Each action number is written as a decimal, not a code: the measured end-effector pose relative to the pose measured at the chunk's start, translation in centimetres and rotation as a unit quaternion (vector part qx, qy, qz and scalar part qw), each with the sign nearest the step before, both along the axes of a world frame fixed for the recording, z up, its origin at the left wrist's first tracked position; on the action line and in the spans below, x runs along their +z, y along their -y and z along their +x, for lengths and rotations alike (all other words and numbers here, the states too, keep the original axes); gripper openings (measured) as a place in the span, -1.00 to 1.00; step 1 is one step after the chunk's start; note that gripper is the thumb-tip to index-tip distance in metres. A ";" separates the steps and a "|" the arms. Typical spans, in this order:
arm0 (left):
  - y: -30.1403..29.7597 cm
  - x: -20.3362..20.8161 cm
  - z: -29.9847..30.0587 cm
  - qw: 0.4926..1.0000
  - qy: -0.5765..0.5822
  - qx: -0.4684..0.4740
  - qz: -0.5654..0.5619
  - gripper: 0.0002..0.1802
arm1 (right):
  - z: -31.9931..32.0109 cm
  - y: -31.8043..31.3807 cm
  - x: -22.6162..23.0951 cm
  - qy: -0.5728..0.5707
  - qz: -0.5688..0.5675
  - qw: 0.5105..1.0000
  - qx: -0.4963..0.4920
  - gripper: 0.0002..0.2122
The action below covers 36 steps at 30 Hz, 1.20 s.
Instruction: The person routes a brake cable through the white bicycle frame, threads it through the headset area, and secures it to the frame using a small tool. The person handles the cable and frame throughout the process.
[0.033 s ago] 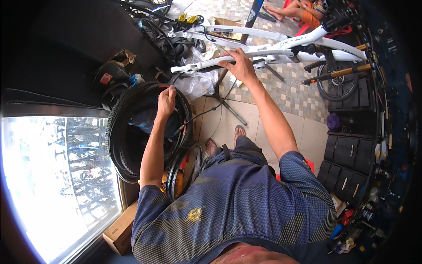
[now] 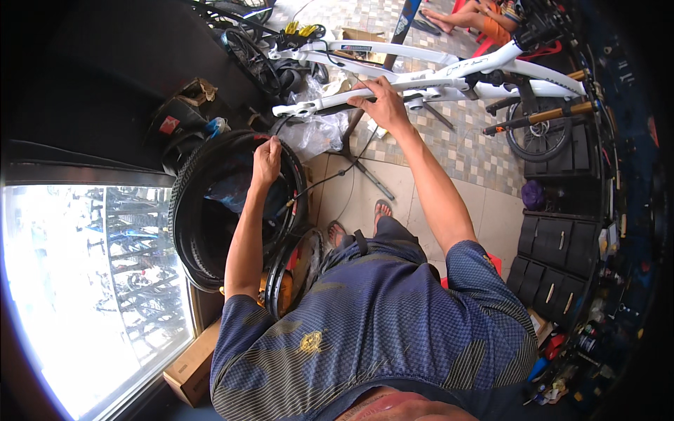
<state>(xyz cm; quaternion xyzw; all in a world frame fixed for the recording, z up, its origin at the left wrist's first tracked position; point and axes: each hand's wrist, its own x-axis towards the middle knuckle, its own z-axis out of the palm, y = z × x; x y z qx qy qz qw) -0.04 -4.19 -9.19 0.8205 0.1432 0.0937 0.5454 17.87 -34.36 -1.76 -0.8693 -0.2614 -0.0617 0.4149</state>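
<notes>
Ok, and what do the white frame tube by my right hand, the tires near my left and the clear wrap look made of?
White frame tube: painted metal or carbon, likely; the smooth, glossy coat hides which.
Tires: probably rubber, dull black with knobbly tread.
Clear wrap: seemingly thin plastic film, see-through with shiny creases.

A white tubular bicycle frame (image 2: 484, 62), round black treaded tyres (image 2: 180, 224), a gold fork leg (image 2: 562, 114) and a black spoked wheel (image 2: 539, 129) show a bicycle workshop.

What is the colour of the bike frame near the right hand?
The frame is mostly white, as the head view shows.
</notes>
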 end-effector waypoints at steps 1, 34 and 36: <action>0.3 -0.3 0.1 1.000 0.004 0.001 -0.005 -0.36 | 0.0 0.1 0.0 0.001 0.000 1.000 -0.001 -0.52; 5.4 -4.8 -6.0 0.975 -0.103 0.091 -0.172 -0.46 | 0.6 0.0 0.3 0.017 -0.015 1.000 -0.011 -0.53; 5.8 -4.4 -6.0 0.976 -0.099 0.092 -0.172 -0.44 | 0.8 0.2 0.1 0.020 -0.016 1.000 -0.014 -0.53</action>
